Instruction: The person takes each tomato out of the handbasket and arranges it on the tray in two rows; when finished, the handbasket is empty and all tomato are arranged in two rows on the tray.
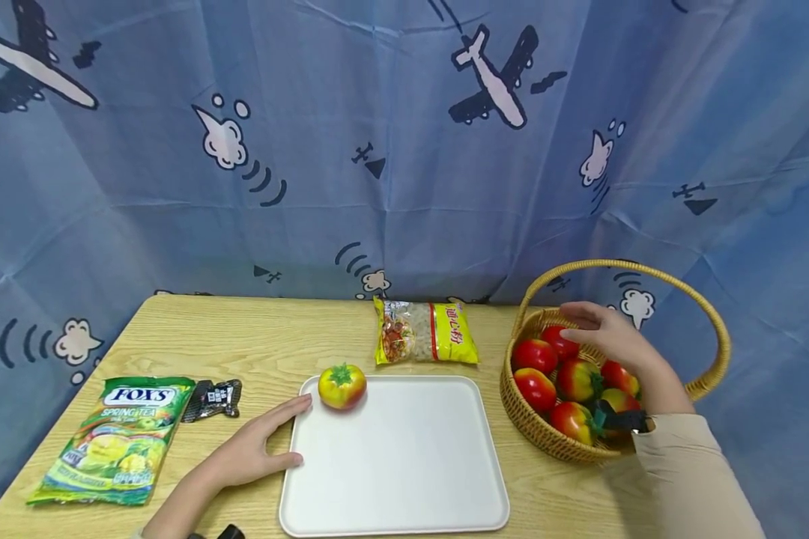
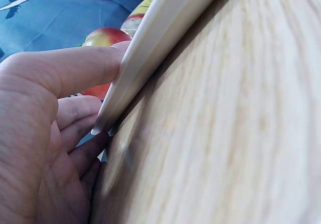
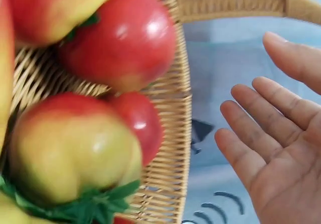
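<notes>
A red-and-yellow tomato [image 1: 341, 387] with a green leafy top sits in the upper left corner of a white rectangular tray [image 1: 404, 464]. My left hand [image 1: 259, 442] rests against the tray's left edge, its fingers stretched toward the upper corner and its thumb lower down. In the left wrist view, thumb and fingertips meet the tray rim [image 2: 135, 58]. My right hand [image 1: 610, 337] hovers above the far side of a wicker basket [image 1: 532, 427] of several red and yellow tomatoes [image 1: 535, 389]. Nothing is in that hand; its fingers are extended in the right wrist view.
Behind the tray lies a yellow-ended clear food packet [image 1: 425, 332]. A green candy bag [image 1: 114, 442] and a small black packet [image 1: 212, 400] are on the left of the wooden table [image 1: 243, 329]. The basket's tall handle [image 1: 620, 264] arches over it. A blue curtain [image 1: 310, 150] hangs behind.
</notes>
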A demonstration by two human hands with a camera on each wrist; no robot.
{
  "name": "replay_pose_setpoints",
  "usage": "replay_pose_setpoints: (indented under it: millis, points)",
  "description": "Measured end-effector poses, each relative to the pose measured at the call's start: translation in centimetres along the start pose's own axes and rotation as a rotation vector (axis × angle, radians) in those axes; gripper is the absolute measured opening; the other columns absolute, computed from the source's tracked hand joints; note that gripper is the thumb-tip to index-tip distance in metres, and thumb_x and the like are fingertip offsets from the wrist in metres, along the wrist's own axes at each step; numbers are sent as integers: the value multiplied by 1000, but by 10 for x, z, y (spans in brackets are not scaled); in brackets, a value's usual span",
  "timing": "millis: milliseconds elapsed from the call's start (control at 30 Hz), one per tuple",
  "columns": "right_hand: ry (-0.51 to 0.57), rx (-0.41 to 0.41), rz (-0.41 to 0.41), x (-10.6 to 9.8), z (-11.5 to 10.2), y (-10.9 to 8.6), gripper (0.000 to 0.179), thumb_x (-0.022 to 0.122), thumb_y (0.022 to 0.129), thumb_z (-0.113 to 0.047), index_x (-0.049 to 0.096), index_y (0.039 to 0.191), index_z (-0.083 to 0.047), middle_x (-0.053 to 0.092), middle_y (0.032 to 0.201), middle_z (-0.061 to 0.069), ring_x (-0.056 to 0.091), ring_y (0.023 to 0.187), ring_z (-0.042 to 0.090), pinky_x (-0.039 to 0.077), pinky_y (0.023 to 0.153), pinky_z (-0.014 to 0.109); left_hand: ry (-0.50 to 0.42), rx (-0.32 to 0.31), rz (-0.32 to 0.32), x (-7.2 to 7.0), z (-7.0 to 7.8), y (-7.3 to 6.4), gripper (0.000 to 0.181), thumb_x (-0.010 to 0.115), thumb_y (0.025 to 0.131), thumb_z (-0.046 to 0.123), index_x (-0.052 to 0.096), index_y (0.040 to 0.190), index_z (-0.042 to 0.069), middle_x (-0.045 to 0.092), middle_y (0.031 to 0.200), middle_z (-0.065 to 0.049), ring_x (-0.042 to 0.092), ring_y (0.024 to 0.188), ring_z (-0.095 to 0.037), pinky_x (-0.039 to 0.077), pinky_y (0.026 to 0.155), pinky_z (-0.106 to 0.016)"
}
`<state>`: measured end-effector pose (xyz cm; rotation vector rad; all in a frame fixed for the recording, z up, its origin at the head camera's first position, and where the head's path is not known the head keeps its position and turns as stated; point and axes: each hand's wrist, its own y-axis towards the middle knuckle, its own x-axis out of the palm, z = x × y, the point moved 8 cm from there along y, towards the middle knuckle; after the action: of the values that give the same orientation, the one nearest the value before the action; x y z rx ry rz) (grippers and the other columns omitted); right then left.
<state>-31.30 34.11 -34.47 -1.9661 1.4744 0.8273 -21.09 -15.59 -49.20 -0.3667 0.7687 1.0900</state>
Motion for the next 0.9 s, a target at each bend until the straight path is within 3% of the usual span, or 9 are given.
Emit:
replay_pose_setpoints:
  millis: [133, 200, 267, 467, 633, 900]
  points:
    - [-40, 19, -35, 1, 11, 9, 58, 58, 94, -25, 40, 138, 7, 46, 137, 30, 45, 125, 45, 50, 95, 34, 12, 13, 6, 0, 2, 0, 78, 70, 80, 46, 38, 146, 20, 36, 152, -4, 35, 138, -34, 32, 107, -61]
    - [-64, 32, -59, 2, 16, 13, 57, 59, 93, -24, 41, 137, 7, 47, 137, 30, 46, 124, 46, 47, 99, 48, 11, 14, 7, -1, 3, 0, 77, 70, 81, 46, 38, 146, 20, 37, 152, -4, 35, 137, -35, 32, 107, -61]
    - [-75, 39, -88, 6, 20, 17, 56, 59, 93, -22, 41, 137, 8, 47, 136, 30, 46, 124, 46, 44, 100, 56, 10, 16, 7, -1, 4, -1, 77, 69, 81, 46, 38, 146, 20, 37, 152, -5, 35, 137, -36, 32, 107, -62]
    - [-153, 29, -132, 14, 30, 31, 53, 64, 88, -14, 47, 130, 13, 52, 128, 32, 50, 117, 46, 44, 98, 56, 8, 17, 0, 0, 5, -1, 76, 68, 82, 47, 39, 146, 20, 37, 152, -3, 35, 137, -35, 32, 107, -60]
    - [-214, 77, -199, 21, 36, 38, 57, 65, 84, -13, 45, 131, 14, 50, 129, 34, 53, 110, 42, 46, 96, 55, 6, 11, 1, 1, 2, -1, 76, 70, 81, 47, 40, 145, 20, 37, 152, -2, 35, 138, -33, 32, 108, -58]
    - [-263, 101, -222, 28, 36, 43, 61, 66, 78, -5, 43, 130, 16, 54, 116, 31, 54, 86, 29, 52, 74, 36, 8, 10, 6, 1, 2, -1, 77, 70, 80, 46, 40, 146, 20, 37, 152, -3, 35, 138, -34, 32, 107, -60]
